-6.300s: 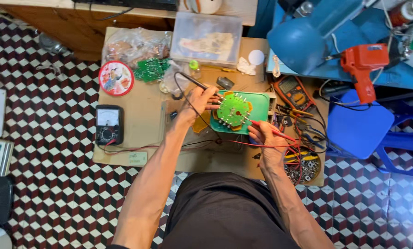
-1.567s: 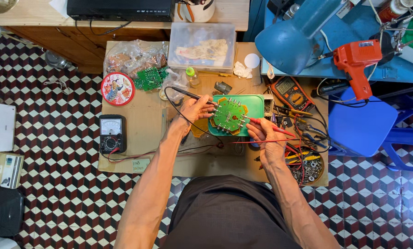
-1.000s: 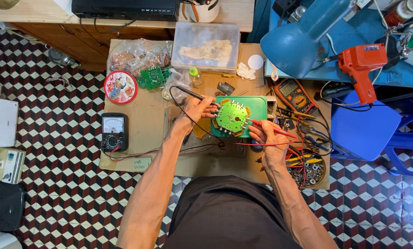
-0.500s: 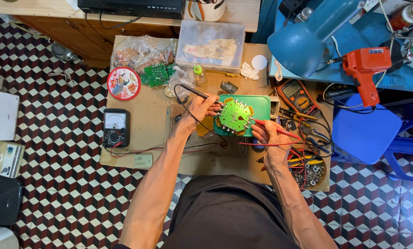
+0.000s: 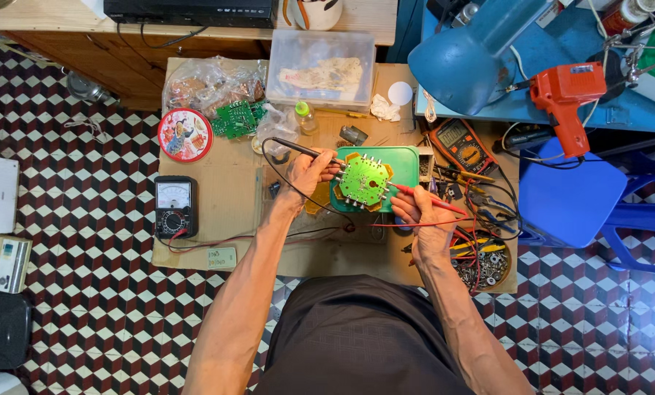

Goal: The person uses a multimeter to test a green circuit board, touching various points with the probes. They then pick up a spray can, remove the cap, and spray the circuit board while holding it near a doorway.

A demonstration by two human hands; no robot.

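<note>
**Two probes on one small green board**

Both hands are busy over the same thing. The left hand (image 5: 309, 170) is closed in a pen-like pinch on a black probe (image 5: 296, 148), its tip brought to the left edge of the circuit board (image 5: 362, 181). The right hand (image 5: 420, 212) is curled the same way round a red probe (image 5: 424, 197), whose tip meets the board's right edge. Leads trail from both probes across the cardboard sheet (image 5: 225, 172) to the analog meter (image 5: 174, 205) near its left edge.

The board sits toward the middle of the sheet, atop a green plastic box (image 5: 404, 162). It is bright green, roughly octagonal, with tan tabs poking out around its rim and rows of small pale components and solder points over its face.

By the look of it, this is a light, stiff, thin piece, unlikely to bend but easy to scratch or crack at a joint. I would judge the bare edges the safe place to grip it, fingers kept off the studded face. Perched on the box, it could slide under a hard push from either tip.
</note>
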